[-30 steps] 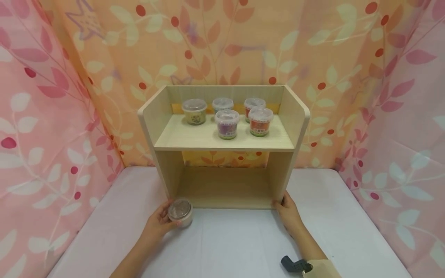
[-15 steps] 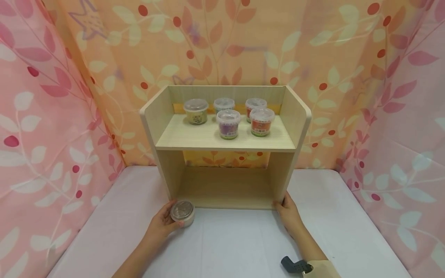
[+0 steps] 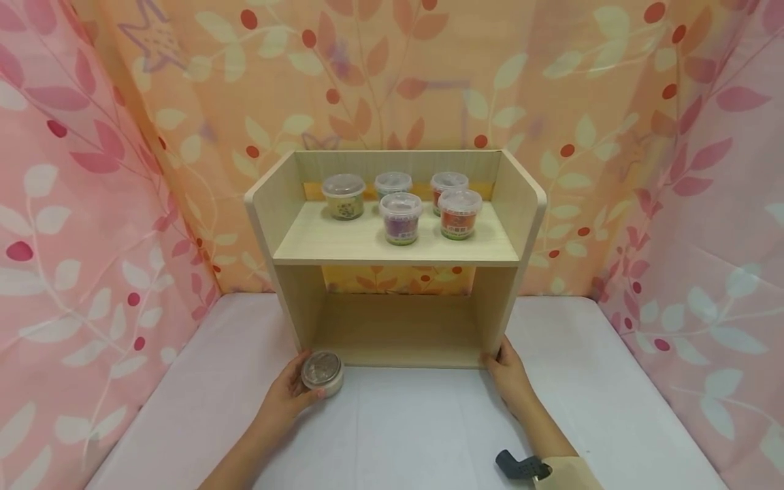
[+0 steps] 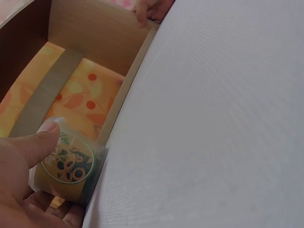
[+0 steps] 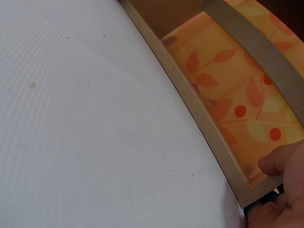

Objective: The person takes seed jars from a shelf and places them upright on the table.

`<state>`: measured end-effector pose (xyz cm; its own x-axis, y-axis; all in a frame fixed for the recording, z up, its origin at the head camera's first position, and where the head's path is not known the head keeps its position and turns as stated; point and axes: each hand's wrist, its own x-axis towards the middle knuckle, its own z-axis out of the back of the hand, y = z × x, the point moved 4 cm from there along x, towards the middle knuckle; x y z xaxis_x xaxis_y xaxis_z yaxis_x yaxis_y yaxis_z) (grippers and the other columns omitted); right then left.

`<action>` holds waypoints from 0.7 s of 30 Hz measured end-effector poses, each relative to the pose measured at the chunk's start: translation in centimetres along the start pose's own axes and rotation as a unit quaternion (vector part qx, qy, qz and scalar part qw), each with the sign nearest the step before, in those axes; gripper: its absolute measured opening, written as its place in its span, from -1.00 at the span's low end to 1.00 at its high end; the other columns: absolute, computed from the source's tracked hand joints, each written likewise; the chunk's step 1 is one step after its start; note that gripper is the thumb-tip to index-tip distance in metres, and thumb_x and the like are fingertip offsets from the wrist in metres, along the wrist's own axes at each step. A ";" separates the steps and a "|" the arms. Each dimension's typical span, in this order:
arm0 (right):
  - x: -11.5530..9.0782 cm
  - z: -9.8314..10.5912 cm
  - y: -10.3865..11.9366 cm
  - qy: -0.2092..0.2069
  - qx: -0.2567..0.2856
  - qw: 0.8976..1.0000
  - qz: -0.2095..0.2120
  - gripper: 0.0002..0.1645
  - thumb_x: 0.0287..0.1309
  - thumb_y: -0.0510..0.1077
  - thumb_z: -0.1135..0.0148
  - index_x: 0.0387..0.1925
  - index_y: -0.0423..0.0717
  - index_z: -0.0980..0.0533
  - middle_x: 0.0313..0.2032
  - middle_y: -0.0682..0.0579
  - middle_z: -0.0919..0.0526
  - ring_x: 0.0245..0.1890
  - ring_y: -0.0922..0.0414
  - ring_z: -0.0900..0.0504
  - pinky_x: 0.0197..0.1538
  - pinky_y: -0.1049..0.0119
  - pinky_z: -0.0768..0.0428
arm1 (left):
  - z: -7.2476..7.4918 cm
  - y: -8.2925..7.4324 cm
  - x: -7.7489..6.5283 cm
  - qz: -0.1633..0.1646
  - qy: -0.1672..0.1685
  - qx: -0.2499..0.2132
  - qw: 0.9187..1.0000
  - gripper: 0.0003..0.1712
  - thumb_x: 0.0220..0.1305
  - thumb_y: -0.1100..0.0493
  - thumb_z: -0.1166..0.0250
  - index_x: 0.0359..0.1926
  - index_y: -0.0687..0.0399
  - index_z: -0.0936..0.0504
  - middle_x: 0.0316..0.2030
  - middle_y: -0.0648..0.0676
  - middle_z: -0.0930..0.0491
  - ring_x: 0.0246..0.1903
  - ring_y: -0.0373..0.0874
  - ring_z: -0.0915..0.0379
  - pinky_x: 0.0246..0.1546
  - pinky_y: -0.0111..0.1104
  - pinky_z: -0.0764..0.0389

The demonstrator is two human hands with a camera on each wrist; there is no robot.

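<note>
A two-tier wooden shelf (image 3: 343,252) stands on the white table. By its lower left front corner, my left hand (image 3: 278,398) holds a lidded tub (image 3: 322,372), thumb on one side and fingers on the other. In the left wrist view the tub (image 4: 69,166) shows a round label with sunflowers over yellowish contents. My right hand (image 3: 510,374) grips the bottom right front corner of the shelf. The right wrist view has its thumb (image 5: 278,159) on the inner side of the panel and the other fingers outside, partly hidden.
On the upper tier stand a yellowish tub (image 3: 344,201), a purple one (image 3: 401,221), a blue one (image 3: 393,182), and two red-orange ones, the front of them (image 3: 459,216) to the right. Patterned curtains (image 3: 392,82) enclose the table (image 3: 404,435) at the back and sides.
</note>
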<state>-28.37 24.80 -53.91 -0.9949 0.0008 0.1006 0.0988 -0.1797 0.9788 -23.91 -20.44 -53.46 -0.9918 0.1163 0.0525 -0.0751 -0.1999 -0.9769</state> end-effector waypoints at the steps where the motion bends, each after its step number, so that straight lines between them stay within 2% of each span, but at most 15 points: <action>1: 0.0 0.0 0.0 0.000 0.000 1.000 -0.001 -0.21 0.45 -0.36 -0.06 0.59 -0.10 -0.04 0.55 -0.23 -0.14 0.58 -0.16 -0.04 0.58 -0.10 -0.02 | 0.1 0.0 0.0 0.000 -0.001 0.009 1.000 0.11 0.16 0.25 -0.53 0.59 0.22 -0.05 0.55 0.35 -0.06 0.53 0.23 -0.03 0.37 -0.42 -0.29; 4: 0.0 0.0 0.0 -0.001 -0.005 1.000 -0.004 -0.21 0.45 -0.35 -0.06 0.59 -0.11 -0.05 0.55 -0.23 -0.15 0.58 -0.17 -0.05 0.57 -0.12 -0.03 | 0.2 -0.4 -0.2 0.000 0.005 0.025 1.000 0.15 0.16 0.23 -0.54 0.60 0.20 0.01 0.55 0.34 -0.07 0.50 0.25 -0.10 0.38 -0.36 -0.34; 6: 0.0 0.0 0.0 -0.003 -0.008 1.000 -0.005 -0.21 0.43 -0.36 -0.06 0.58 -0.10 -0.06 0.54 -0.22 -0.17 0.57 -0.17 -0.06 0.57 -0.13 -0.04 | 0.4 -1.1 -0.3 -0.004 0.004 0.049 0.999 0.17 0.16 0.19 -0.55 0.60 0.20 0.02 0.53 0.34 -0.12 0.45 0.26 -0.21 0.40 -0.14 -0.38; 8: 0.0 -0.1 -0.1 -0.003 -0.006 1.000 -0.003 -0.22 0.43 -0.36 -0.07 0.58 -0.11 -0.07 0.54 -0.22 -0.17 0.57 -0.17 -0.06 0.57 -0.13 -0.03 | 0.9 -2.1 -0.5 -0.012 -0.005 0.084 0.996 0.17 0.16 0.14 -0.55 0.59 0.21 0.01 0.49 0.34 -0.20 0.40 0.27 -0.29 0.37 -0.02 -0.41; 10: -0.1 -0.2 -0.2 -0.001 -0.008 1.000 -0.002 -0.22 0.42 -0.36 -0.07 0.58 -0.11 -0.07 0.54 -0.23 -0.17 0.57 -0.18 -0.06 0.57 -0.14 -0.03 | 1.6 -3.6 -0.9 -0.029 -0.023 0.138 0.990 0.13 0.19 0.08 -0.54 0.58 0.24 -0.04 0.42 0.35 -0.32 0.33 0.27 -0.38 0.30 0.06 -0.48; 13: -0.1 -0.3 -0.1 0.001 -0.014 1.000 -0.001 -0.22 0.43 -0.35 -0.08 0.58 -0.10 -0.08 0.53 -0.22 -0.19 0.57 -0.17 -0.07 0.57 -0.13 -0.04 | 2.8 -7.2 -1.5 -0.056 -0.036 0.214 0.975 0.01 0.27 -0.01 -0.48 0.54 0.26 -0.15 0.32 0.32 -0.45 0.23 0.23 -0.48 0.21 0.12 -0.54; 16: -0.1 -0.1 0.0 -0.003 -0.016 1.000 0.000 -0.23 0.43 -0.35 -0.08 0.57 -0.10 -0.09 0.52 -0.22 -0.22 0.56 -0.16 -0.10 0.57 -0.13 -0.06 | 3.4 -12.1 -1.9 -0.084 -0.021 0.241 0.967 -0.16 0.36 -0.01 -0.40 0.49 0.24 -0.27 0.28 0.28 -0.51 0.19 0.18 -0.53 0.17 0.07 -0.59; 17: -0.1 -0.1 0.1 -0.004 -0.015 1.000 0.000 -0.24 0.43 -0.35 -0.08 0.56 -0.10 -0.10 0.51 -0.22 -0.22 0.56 -0.16 -0.10 0.57 -0.12 -0.06 | 3.5 -13.8 -2.0 -0.095 -0.015 0.239 0.966 -0.21 0.38 0.00 -0.38 0.47 0.23 -0.31 0.27 0.27 -0.53 0.18 0.17 -0.55 0.17 0.01 -0.61; 21: 0.0 0.1 0.2 0.001 -0.008 1.000 0.005 -0.24 0.44 -0.36 -0.05 0.56 -0.14 -0.08 0.52 -0.25 -0.20 0.57 -0.17 -0.08 0.57 -0.12 -0.05 | 3.4 -20.4 -2.1 -0.139 0.007 0.220 0.966 -0.35 0.39 0.09 -0.37 0.41 0.16 -0.41 0.20 0.19 -0.59 0.16 0.10 -0.57 0.10 -0.43 -0.64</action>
<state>-28.32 24.82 -53.66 -0.9940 -0.0022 0.1097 0.1080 -0.1957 0.9747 -20.68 -19.88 -32.98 -0.9260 0.2372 0.2936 -0.3772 -0.5530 -0.7429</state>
